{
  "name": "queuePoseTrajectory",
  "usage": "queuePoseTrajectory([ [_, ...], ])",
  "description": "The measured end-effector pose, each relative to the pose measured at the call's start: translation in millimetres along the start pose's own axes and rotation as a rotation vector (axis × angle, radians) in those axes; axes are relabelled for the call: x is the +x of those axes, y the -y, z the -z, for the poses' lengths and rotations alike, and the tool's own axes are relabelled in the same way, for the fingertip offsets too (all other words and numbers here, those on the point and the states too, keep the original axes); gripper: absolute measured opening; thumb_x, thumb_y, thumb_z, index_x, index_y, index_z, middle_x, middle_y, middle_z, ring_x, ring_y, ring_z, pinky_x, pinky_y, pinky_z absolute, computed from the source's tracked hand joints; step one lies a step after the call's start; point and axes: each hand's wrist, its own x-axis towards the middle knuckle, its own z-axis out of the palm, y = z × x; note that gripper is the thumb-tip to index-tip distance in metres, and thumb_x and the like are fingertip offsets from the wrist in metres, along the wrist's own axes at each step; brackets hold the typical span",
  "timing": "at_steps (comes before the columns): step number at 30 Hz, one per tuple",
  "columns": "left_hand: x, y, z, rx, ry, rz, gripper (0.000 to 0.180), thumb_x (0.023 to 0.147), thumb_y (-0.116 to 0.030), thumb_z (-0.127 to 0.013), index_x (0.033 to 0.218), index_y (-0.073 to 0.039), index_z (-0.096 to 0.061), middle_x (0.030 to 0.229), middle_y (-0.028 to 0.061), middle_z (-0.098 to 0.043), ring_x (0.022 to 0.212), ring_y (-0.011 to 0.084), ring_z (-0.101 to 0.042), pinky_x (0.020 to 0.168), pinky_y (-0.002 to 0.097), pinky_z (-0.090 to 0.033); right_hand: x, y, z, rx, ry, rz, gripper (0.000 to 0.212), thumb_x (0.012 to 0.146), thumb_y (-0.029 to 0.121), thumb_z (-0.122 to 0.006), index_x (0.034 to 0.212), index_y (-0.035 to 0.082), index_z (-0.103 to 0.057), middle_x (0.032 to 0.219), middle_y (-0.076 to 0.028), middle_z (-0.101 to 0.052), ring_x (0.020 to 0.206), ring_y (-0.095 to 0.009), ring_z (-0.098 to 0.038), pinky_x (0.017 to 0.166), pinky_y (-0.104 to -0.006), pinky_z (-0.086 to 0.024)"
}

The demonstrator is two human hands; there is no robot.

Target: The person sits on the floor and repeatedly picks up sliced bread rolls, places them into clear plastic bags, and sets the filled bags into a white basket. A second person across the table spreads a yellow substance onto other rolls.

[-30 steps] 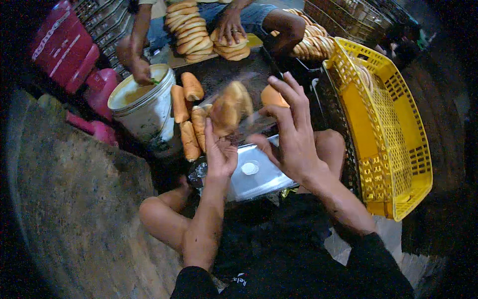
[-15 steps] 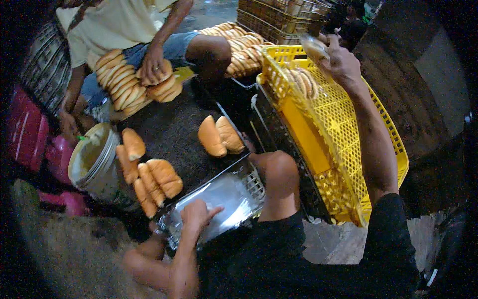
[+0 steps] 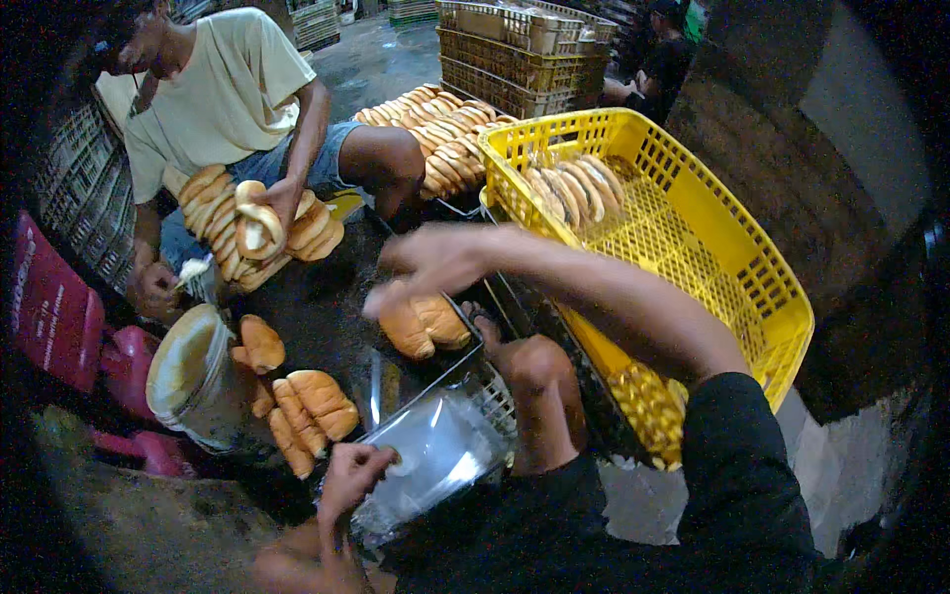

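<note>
My left hand [image 3: 354,479] is closed in a pinch at the edge of a stack of clear plastic bags [image 3: 440,436] lying by my lap. My right hand [image 3: 435,259], smeared by motion, reaches over a pair of browned buns [image 3: 427,327] on the dark tabletop; its fingers cannot be made out. Several more buns [image 3: 315,406] lie beyond my left hand, near a pail [image 3: 183,371] with pale residue inside. To my right stands a yellow plastic crate [image 3: 683,337], with filled, wrapped buns [image 3: 574,193] at its far left end.
Across the table, a co-worker [image 3: 223,109] holds a split bun with white filling [image 3: 259,233] and a spreading tool. Rows of buns [image 3: 435,129] fill a tray beyond. Stacked crates [image 3: 524,59] stand behind it. A pink plastic chair [image 3: 59,307] is at the left.
My right hand has swung left from above the yellow crate, where it held a wrapped bun, to the paired buns. My left fingers have curled in. The co-worker has picked up a split bun.
</note>
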Motion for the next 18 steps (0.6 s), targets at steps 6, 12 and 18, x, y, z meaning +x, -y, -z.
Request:
queuePoseTrajectory([
  [6,-1,32,25,-0.375,-0.337,-0.019,0.05,0.089,-0.05,-0.061,0.072,-0.003,-0.066,0.06,0.0042,-0.058,0.054,0.0146,-0.055,0.054,0.0261,-0.044,10,111,-105,0.44,-0.574,0.425,0.011,0.082,0.01,-0.062,0.087,0.001,-0.06,0.082,-0.017,-0.066,0.081,-0.033,-0.067,0.069,-0.0412,-0.05],
  [12,-9,6,12,-1.069,-0.513,-0.477,0.068,0.085,-0.061,-0.059,0.123,-0.005,-0.054,0.106,0.0093,-0.064,0.099,0.0233,-0.063,0.08,0.0366,-0.053,-47,120,-178,1.411,-0.64,-0.022,0.016,0.094,0.015,-0.057,0.098,0.0,-0.057,0.094,-0.01,-0.063,0.077,-0.018,-0.067,0.062,-0.0292,-0.055],
  [18,-14,15,55,-0.94,-1.014,-0.406,0.018,0.087,-0.023,-0.07,0.079,-0.011,-0.061,0.072,0.0002,-0.061,0.062,0.0115,-0.057,0.057,0.0275,-0.047,-38,137,-193,1.392,-0.547,-0.089,0.024,0.097,0.022,-0.055,0.096,-0.001,-0.059,0.067,-0.004,-0.059,0.071,-0.012,-0.063,0.054,-0.029,-0.053],
])
